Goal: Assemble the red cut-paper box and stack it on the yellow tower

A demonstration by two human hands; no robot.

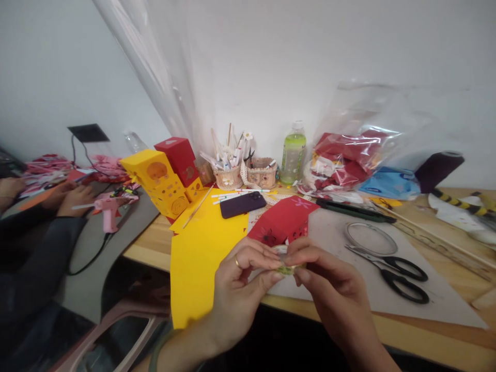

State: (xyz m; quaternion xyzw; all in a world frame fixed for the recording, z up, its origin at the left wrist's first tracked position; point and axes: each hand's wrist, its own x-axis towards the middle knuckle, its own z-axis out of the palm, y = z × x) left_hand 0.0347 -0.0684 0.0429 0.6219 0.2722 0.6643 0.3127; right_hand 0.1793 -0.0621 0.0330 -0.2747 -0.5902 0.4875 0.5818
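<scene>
Between both hands, above the table's front edge, is a small yellowish-green ring that looks like a roll of clear tape (pixel 285 269). My left hand (pixel 242 284) pinches its left side between thumb and fingers. On the other side my right hand (pixel 333 284) grips it the same way, fingertips close to the left ones. The fingers cover much of the roll. Just behind the hands lies a folded red paper box (pixel 287 214) with cut-out flower shapes. A yellow paper sheet (pixel 201 263) spreads out to the left and hangs over the table edge.
Black-handled scissors (pixel 403 276), a wire coil (pixel 371 238) and a dark green cutter (pixel 356 211) lie at right. Behind are a phone (pixel 243 204), pen holders (pixel 228 178), a bottle (pixel 293 155) and yellow-red boxes (pixel 157 181). At left, a co-worker's hands (pixel 77 199) are near a pink glue gun (pixel 108 212).
</scene>
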